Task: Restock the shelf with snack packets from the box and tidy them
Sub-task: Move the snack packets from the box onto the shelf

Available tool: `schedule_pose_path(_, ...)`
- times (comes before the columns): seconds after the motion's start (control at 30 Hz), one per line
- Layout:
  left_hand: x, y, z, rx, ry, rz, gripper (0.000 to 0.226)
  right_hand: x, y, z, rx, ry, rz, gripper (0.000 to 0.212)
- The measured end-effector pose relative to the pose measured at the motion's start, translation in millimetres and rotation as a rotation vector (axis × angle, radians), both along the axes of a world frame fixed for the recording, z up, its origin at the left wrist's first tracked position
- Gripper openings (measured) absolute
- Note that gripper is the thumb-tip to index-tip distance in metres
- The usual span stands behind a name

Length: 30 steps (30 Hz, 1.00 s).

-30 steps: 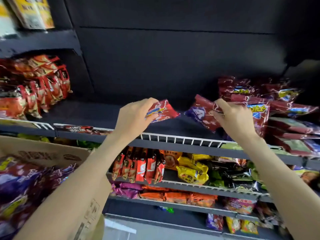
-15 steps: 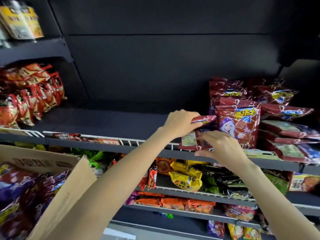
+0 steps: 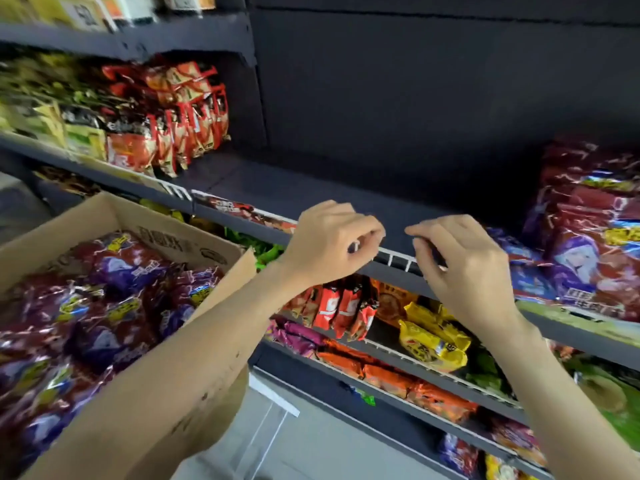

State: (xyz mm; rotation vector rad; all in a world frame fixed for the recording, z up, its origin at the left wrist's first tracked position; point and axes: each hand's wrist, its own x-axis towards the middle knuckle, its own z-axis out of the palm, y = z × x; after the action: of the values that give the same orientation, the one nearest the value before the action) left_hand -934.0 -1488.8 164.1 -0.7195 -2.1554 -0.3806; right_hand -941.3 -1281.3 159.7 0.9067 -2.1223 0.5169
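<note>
Retail shop aisle: dark tiered shelving (image 3: pixel 311 188) with white wire front rails (image 3: pixel 398 256), rows of snack packets (image 3: pixel 166 123); open stock carton (image 3: pixel 180 233) at 9 o'clock.

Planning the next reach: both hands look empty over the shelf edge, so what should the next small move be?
Probably swing the left hand down to the cardboard box for another dark red packet. Neither it nor the right hand holds anything, and bare shelf remains left of the stack.
</note>
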Motion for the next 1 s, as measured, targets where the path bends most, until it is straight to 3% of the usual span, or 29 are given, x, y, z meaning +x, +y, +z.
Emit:
schedule_pose_path(0.13,53.1,-97.0,-12.7,-0.086,-0.097,0.227,0.011,2.0,-92.5,-7.5,0.122,-0.081,0.209,0.019)
schedule_pose_path(0.27,101.5,-208.5,-33.5,-0.164,-0.5,0.528,0.011,1.5,-191.9,-23.9,0.295,-0.208,0.401,0.022)
schedule_pose_path(0.37,131.2,-291.0,-60.9,-0.065,-0.715,0.729,0.011,-0.6,-265.1,-38.8,0.427,-0.35,0.492,0.025)
schedule_pose_path(0.57,153.6,-397.1,-118.5,0.263,-0.852,0.92,0.018,-17.6,-400.6,-91.1,0.734,-0.451,0.51,0.037)
schedule_pose_path(0.63,150.0,-416.0,-140.1,0.206,-0.928,0.92,0.028,-21.4,-436.4,-111.9,0.82,-0.455,0.494,0.042)
schedule_pose_path(0.8,132.3,-437.5,-178.8,-0.188,-1.247,0.988,0.071,-26.2,-500.7,-157.3,0.988,-0.497,0.434,0.057)
schedule_pose_path(0.9,123.6,-438.4,-194.2,-0.279,-1.273,0.963,0.073,-28.8,-523.6,-174.6,0.985,-0.539,0.409,0.055)
schedule_pose_path(1.0,123.2,-442.4,-206.3,-0.309,-1.219,0.935,0.06,-33.3,-551.0,-180.6,0.749,-0.676,0.383,0.047)
